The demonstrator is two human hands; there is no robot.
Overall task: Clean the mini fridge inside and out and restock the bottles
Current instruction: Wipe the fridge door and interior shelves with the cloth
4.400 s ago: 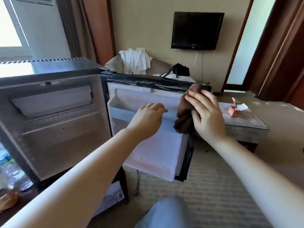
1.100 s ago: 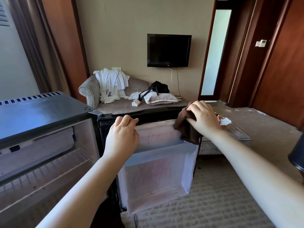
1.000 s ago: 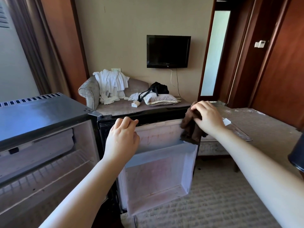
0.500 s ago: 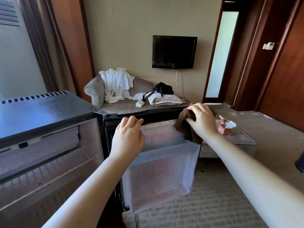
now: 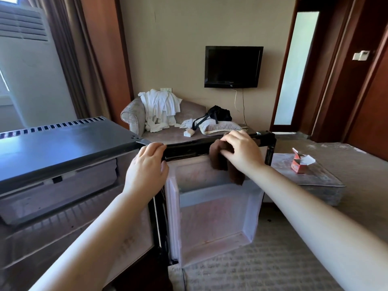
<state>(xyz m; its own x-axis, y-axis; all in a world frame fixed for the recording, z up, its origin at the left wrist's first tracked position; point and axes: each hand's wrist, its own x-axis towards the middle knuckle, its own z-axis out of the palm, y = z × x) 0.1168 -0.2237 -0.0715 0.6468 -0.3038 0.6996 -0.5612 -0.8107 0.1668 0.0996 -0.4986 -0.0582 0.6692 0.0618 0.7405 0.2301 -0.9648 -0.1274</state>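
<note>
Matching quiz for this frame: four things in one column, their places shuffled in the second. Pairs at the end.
Things:
1. left hand
2. brown cloth
3. red box
4. white clothes

Places:
A. on the low table
B. heaped on the sofa
C. gripping the top edge of the fridge door, at the hinge end
D. held by the right hand against the door's top edge

Pairs: 1-C, 2-D, 3-A, 4-B

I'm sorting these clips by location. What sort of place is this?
Most likely a hotel guest room: a mini fridge standing open, a wall-mounted TV, and a small sofa with white linen heaped on it, over carpeted floor.
</note>
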